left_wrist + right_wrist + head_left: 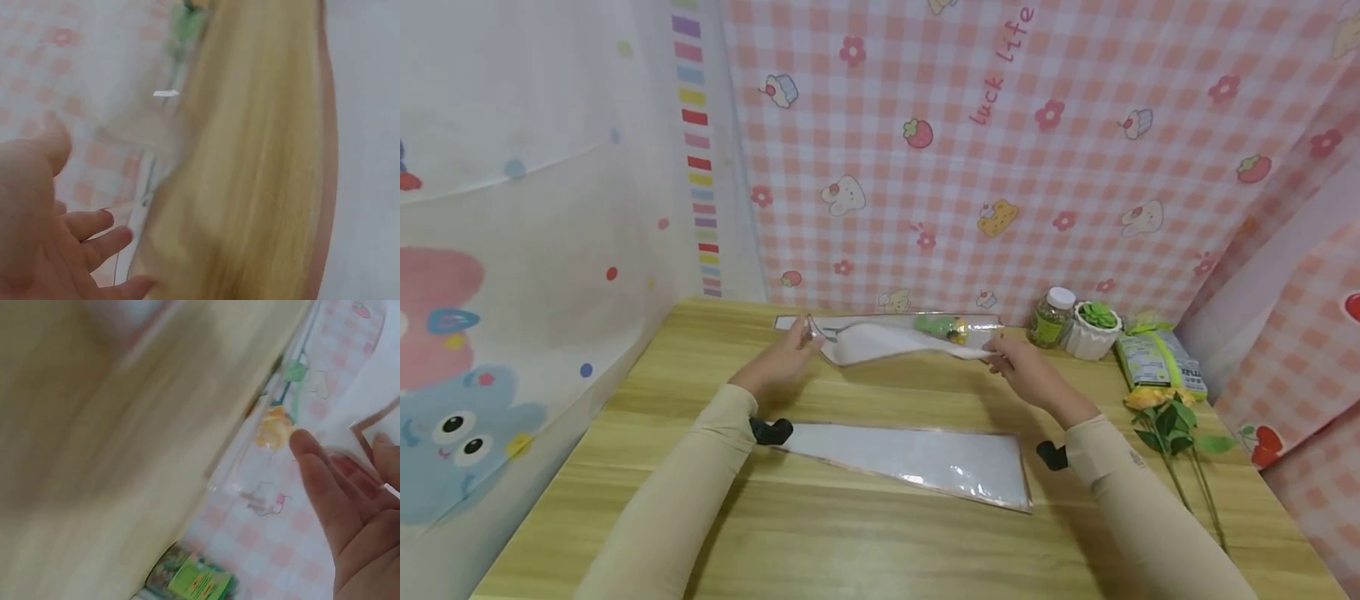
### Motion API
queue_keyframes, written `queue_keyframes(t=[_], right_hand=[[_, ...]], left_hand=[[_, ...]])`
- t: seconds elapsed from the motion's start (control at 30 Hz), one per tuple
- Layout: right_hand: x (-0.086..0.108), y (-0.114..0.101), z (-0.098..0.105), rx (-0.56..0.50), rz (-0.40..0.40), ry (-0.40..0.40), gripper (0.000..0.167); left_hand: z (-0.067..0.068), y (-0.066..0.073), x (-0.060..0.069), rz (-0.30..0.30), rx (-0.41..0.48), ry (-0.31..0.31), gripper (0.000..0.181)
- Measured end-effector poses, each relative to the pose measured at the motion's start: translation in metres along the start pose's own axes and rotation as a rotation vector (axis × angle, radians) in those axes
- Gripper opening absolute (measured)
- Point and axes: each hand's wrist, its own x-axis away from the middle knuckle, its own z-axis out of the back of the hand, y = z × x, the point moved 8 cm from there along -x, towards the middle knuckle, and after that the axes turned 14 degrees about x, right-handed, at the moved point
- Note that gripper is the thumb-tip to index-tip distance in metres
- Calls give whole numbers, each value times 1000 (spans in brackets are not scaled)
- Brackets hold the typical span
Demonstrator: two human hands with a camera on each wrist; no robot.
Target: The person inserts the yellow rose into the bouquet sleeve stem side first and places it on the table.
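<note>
At the back of the table a yellow flower (pixel 957 331) with green leaves lies in a clear sleeve (pixel 887 321). In front of it a second translucent white sleeve (pixel 887 343) with a brown edge is lifted and bowed. My right hand (pixel 1018 367) pinches its right corner between thumb and fingers, and the right wrist view shows the brown-edged film (pixel 369 419) there. My left hand (pixel 782 358) is at the narrow left end. In the left wrist view its thumb and fingers (pixel 103 244) are spread apart beside blurred film. Another flat white sleeve (pixel 917 458) lies between my forearms.
To the right along the back stand a white-lidded jar (pixel 1051 318) and a succulent in a white pot (pixel 1092 340). Past them lie a green-and-grey packet (pixel 1161 362) and yellow flowers with long stems (pixel 1168 425). Patterned cloth (pixel 925 167) hangs behind the table.
</note>
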Motion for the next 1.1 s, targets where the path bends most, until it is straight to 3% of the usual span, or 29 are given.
queue_keyframes(t=[0.1,0.17,0.3,0.47,0.6,0.77,0.9,1.1], right_hand=[[10,2,0,76,53,18,11],[16,6,-5,78,65,-9,12],[25,18,-25,40,32,-146,22],[26,32,-40,-10,-61,-234,35],[22,46,-51,22,-180,-285,62],[17,52,-54,39,-259,-253,73],[17,53,-53,-3,-332,-240,82],[23,58,-49,-118,-510,-256,72]], left_hand=[[9,1,3,-19,140,49,81],[12,-1,6,-28,142,73,72],[14,-7,9,-58,39,125,52],[23,-13,15,-44,-28,237,40],[29,-18,21,-5,-18,296,33],[37,-26,24,4,-29,361,27],[42,-31,26,9,-64,379,24],[40,-30,25,-17,-75,347,21]])
